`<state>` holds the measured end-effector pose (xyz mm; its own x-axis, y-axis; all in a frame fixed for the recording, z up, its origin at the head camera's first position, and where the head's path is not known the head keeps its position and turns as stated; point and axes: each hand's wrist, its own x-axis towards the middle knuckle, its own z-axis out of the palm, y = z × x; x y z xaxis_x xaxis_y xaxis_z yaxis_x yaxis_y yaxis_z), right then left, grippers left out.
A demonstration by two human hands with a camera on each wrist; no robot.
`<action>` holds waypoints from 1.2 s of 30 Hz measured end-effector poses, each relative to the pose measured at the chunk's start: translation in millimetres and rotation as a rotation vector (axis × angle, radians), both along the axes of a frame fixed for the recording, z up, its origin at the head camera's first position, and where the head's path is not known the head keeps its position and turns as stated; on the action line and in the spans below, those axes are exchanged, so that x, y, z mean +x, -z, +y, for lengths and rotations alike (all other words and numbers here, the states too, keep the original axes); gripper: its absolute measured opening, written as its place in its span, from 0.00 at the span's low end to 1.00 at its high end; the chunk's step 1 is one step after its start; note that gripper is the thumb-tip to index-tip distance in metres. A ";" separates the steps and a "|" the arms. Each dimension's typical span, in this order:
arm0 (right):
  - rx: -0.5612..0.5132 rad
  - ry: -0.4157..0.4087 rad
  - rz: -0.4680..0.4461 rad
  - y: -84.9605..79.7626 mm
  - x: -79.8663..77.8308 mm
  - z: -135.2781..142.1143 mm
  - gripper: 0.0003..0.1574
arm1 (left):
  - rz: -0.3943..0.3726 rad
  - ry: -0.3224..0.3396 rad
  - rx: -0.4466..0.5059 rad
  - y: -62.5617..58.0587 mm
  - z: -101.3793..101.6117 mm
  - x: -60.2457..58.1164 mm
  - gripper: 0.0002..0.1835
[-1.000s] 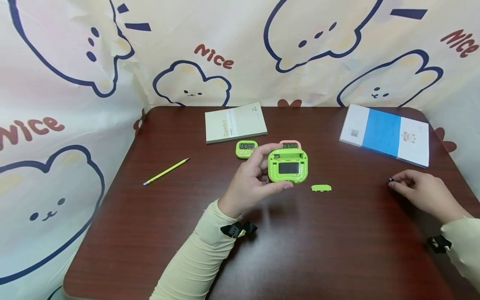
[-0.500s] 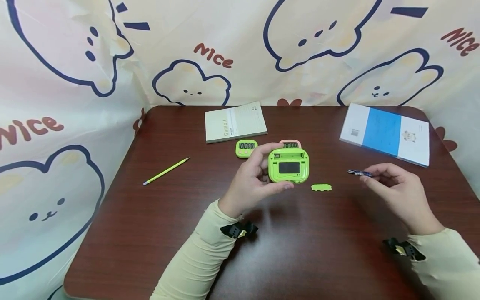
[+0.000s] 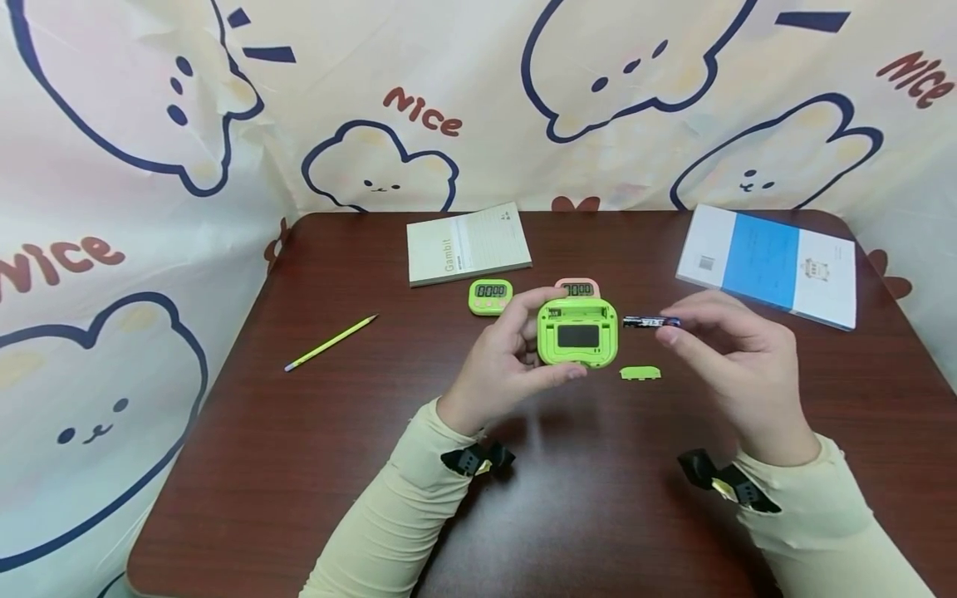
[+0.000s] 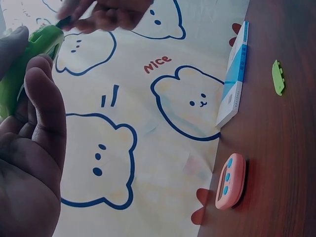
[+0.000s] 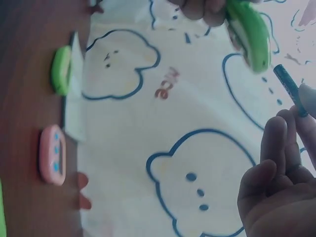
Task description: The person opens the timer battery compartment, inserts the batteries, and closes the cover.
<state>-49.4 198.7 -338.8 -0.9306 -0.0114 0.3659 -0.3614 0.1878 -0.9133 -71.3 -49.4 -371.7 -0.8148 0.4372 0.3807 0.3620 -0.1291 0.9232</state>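
My left hand (image 3: 497,361) grips a green digital timer (image 3: 600,309) by its left side, back facing me, above the table. The battery slot (image 3: 577,312) along its top is uncovered. Thumb and fingers of my right hand (image 3: 748,365) pinch one end of a dark slim battery (image 3: 641,321). The battery points left, its free end just off the timer's right edge. In the right wrist view the same battery (image 5: 290,89) stands out past the fingertips, near the green timer (image 5: 252,37). A small green battery cover (image 3: 640,374) lies on the table below.
Behind the held timer are a second green timer (image 3: 490,297) and a pink timer (image 3: 579,288). A pale notebook (image 3: 469,245) lies at the back, a blue-and-white book (image 3: 770,266) at the back right. A yellow-green pencil (image 3: 331,342) is on the left of the brown table (image 3: 299,482).
My right hand has come left from the table's right side, bringing the battery close to the timer. My left hand and the timer have stayed nearly still.
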 end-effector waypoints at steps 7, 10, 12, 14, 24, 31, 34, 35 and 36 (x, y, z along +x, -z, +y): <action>0.096 -0.016 0.038 -4.6 -6.0 -22.7 0.13 | 0.002 0.001 -0.014 0.6 -0.5 -0.3 0.41; 0.133 -0.041 0.051 -2.8 -10.1 -29.0 0.15 | 0.001 0.002 -0.020 0.4 -1.0 -0.2 0.41; 0.151 -0.049 0.046 -1.3 -12.4 -32.1 0.17 | -0.001 0.002 -0.024 0.4 -1.3 -0.4 0.40; 0.155 -0.054 0.044 0.3 -14.2 -34.4 0.20 | -0.005 0.002 -0.024 0.5 -1.4 -0.6 0.40; -0.010 -0.113 -0.072 5.8 -17.4 -34.7 0.16 | -0.020 0.001 -0.018 0.9 0.3 -0.8 0.41; -0.063 -0.147 -0.205 10.9 -18.5 -30.4 0.14 | -0.002 0.007 -0.055 1.5 2.4 0.7 0.41; -0.242 -0.226 -0.218 14.3 -21.7 -30.6 0.11 | 0.022 0.007 -0.065 2.7 3.1 0.8 0.41; -0.303 -0.248 -0.222 15.1 -22.5 -31.1 0.10 | 0.030 0.007 -0.071 3.3 3.1 0.9 0.41; -0.352 -0.265 -0.225 15.5 -23.0 -32.0 0.09 | 0.042 0.007 -0.078 3.7 3.2 0.9 0.41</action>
<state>-72.3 166.7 -354.3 -0.9688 -0.1703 0.1802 -0.1413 -0.2183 -0.9656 -70.4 -46.2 -375.4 -0.7955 0.4727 0.3792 0.4000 -0.0605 0.9145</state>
